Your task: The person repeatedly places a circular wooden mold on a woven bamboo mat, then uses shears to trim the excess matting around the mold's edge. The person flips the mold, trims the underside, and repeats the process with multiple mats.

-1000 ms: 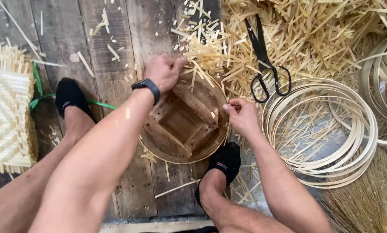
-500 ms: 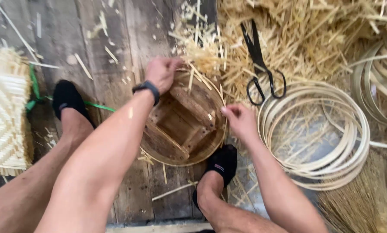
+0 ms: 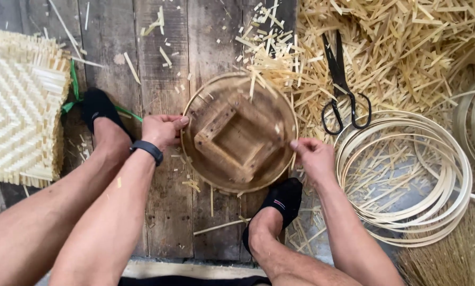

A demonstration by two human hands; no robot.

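A round wooden mould (image 3: 239,133) with a square wooden frame on its face lies on the plank floor, a thin bamboo hoop around its edge. My left hand (image 3: 162,128) grips the left rim, thumb on the hoop; a dark watch sits on that wrist. My right hand (image 3: 314,157) holds the right rim, fingers closed on the edge. Loose bamboo slivers lie across the top of the disc. My two feet in black socks rest at either side below it.
Black shears (image 3: 341,87) lie on a heap of bamboo offcuts (image 3: 407,47) at upper right. A stack of bamboo hoops (image 3: 407,175) sits right of my right hand. A woven bamboo mat (image 3: 18,106) lies at far left, with a green cord beside it.
My left hand has slid from the top of the rim down to its left side. The disc has turned, and the square frame now sits at a different angle.
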